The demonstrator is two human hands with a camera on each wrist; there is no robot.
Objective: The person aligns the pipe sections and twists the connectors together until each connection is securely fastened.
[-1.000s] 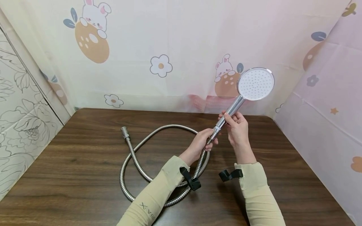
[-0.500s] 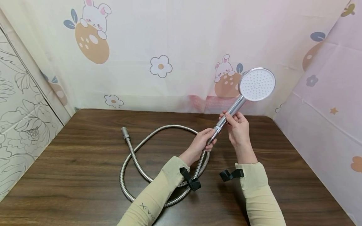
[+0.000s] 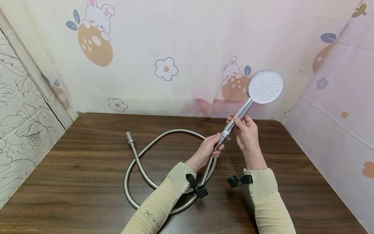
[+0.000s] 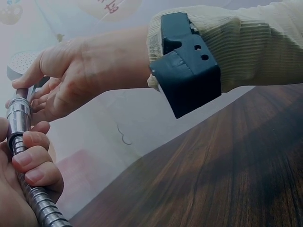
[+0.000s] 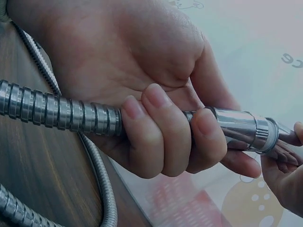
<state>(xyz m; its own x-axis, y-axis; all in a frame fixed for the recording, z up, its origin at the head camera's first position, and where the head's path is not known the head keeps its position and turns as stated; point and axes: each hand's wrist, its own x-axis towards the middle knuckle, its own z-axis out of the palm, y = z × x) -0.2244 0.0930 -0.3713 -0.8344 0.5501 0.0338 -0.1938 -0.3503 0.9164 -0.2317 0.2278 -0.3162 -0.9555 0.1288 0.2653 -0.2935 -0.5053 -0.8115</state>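
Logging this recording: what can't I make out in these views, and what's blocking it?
- Head: part of the metal hose, behind the left sleeve.
- Left wrist: part of the shower head, behind the right hand.
- Right wrist: the hose length within the left hand, covered by its fingers; the right hand is cut off by the right edge.
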